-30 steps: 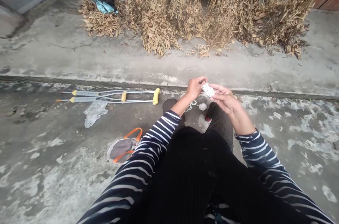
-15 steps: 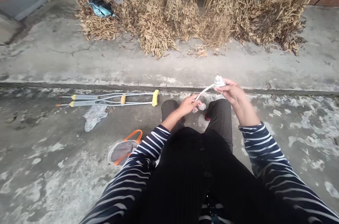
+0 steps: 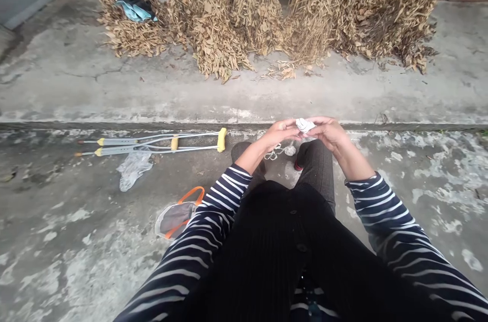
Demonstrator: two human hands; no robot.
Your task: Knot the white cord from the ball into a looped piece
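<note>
Between my two hands is a small wound bundle of white cord (image 3: 305,125), with thin dark lines between its turns. My left hand (image 3: 281,132) closes on its left side, the fingers pointing right. Opposite, my right hand (image 3: 328,132) grips the bundle with thumb and fingers. Both hands are in front of my knees, fingertips almost meeting. Below them, on the ground between my feet, sit a whitish ball (image 3: 290,150) and loose loops of pale cord (image 3: 273,152). Whether these join the bundle is hidden by my hands.
A pair of crutches (image 3: 160,142) lies on the ground to the left, beside a clear plastic bag (image 3: 133,167). Nearer is a grey bag with orange handles (image 3: 173,218). Ahead, a concrete step (image 3: 152,96) runs across, with dried plant bundles (image 3: 263,22) leaning at the wall.
My left hand has moved up and right to the bundle. The stretch of white cord between the hands no longer shows. The bundle has moved slightly left and down with my right hand.
</note>
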